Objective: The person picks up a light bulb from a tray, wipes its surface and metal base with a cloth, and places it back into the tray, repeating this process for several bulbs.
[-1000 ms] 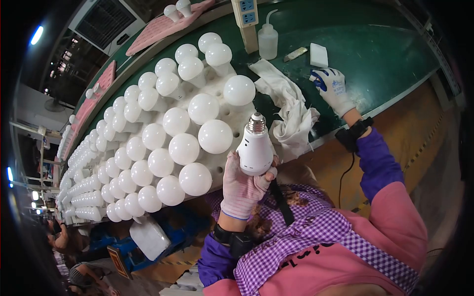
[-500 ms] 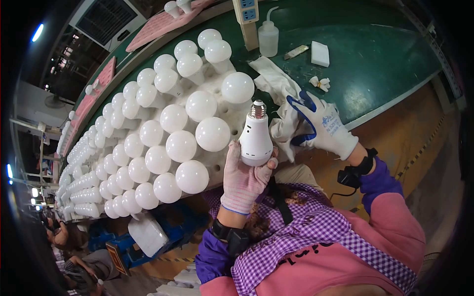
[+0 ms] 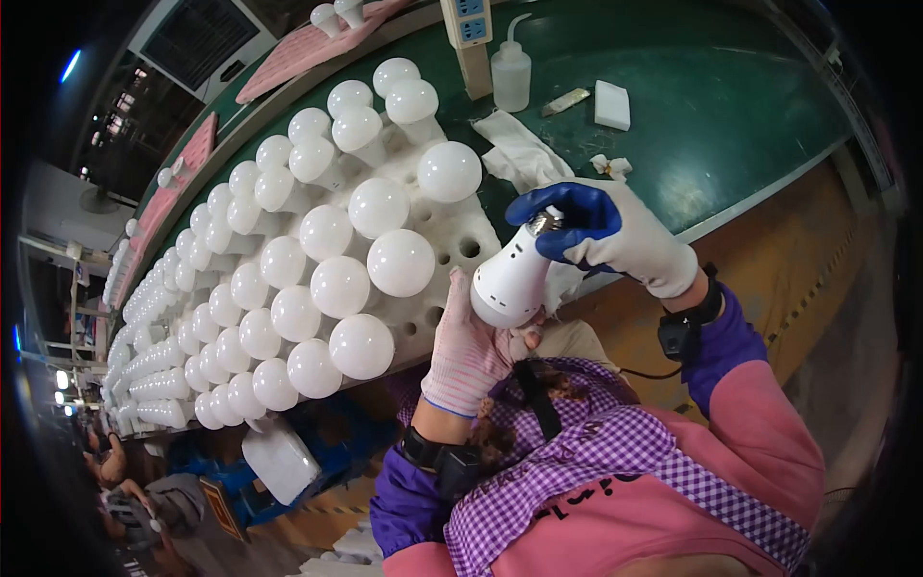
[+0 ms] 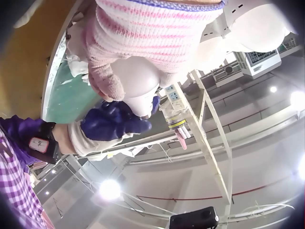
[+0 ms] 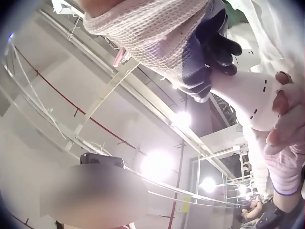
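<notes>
My left hand, in a pink-striped knit glove with bare fingertips, holds a white light bulb by its rounded end. The bulb's neck tilts up and right, and small dark slots mark its body. In a white glove with blue-coated fingers, my right hand curls its thumb and fingers round the metal screw base. A small white bit shows at the tip of that base. From the right wrist view, the blue fingers close round the narrow end of the bulb, opposite the left fingertips.
Many white bulbs stand in rows in a pale foam tray to the left. Behind the right hand lies a white cloth. The green table bears a squeeze bottle, a white block and a crumpled white scrap.
My right hand has come from the crumpled scrap on the table, past the cloth, to the bulb's screw base. The left hand keeps its hold, and the bulb has tilted to the right.
</notes>
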The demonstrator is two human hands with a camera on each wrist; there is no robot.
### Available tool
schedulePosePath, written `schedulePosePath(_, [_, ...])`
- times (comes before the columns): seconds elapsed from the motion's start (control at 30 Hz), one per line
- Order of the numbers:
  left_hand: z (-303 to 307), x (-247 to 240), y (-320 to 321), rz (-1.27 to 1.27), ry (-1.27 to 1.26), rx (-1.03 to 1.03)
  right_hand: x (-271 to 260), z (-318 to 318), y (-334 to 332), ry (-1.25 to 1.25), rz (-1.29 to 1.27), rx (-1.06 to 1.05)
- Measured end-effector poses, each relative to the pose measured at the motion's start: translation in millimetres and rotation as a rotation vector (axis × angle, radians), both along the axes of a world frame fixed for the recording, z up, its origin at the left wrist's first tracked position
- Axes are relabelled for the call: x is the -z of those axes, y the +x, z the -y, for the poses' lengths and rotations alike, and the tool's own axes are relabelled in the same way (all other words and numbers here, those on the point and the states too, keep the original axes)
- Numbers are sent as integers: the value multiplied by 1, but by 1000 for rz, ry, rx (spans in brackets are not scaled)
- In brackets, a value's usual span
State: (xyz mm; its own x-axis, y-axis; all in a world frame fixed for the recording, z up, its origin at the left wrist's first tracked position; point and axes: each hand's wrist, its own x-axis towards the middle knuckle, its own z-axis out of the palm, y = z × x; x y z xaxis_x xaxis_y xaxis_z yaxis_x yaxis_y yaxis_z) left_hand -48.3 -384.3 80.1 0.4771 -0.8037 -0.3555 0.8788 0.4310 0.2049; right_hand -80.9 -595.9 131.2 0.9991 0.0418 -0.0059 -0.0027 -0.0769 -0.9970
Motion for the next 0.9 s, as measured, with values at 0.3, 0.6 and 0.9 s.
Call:
schedulePosePath(0.3, [0,-2,1,73,52,11,-8,-8,-11,100,-132,154])
schedulePosePath(0.6, [3,4,3,101,19,80,-10,-13,-18,41,-155,313])
schedulePosePath(0.9, [9,-13,0,250,211,119,-6,-11,-21,103,-206,374])
